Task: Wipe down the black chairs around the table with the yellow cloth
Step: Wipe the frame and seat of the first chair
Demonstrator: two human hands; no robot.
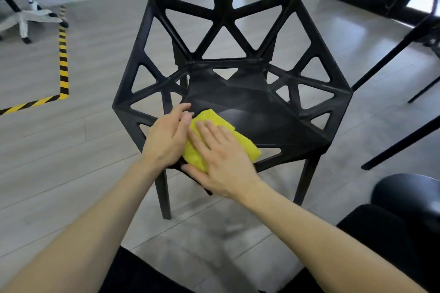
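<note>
yellow cloth [215, 137] under right hand [220, 160]

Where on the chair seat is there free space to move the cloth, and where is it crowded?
The chair seat is bare behind and to the right of the yellow cloth, from the backrest joint to the right armrest lattice. The front left corner is crowded: the left hand and right hand press flat on the cloth there. The triangular holes along the sides give no surface.
</note>
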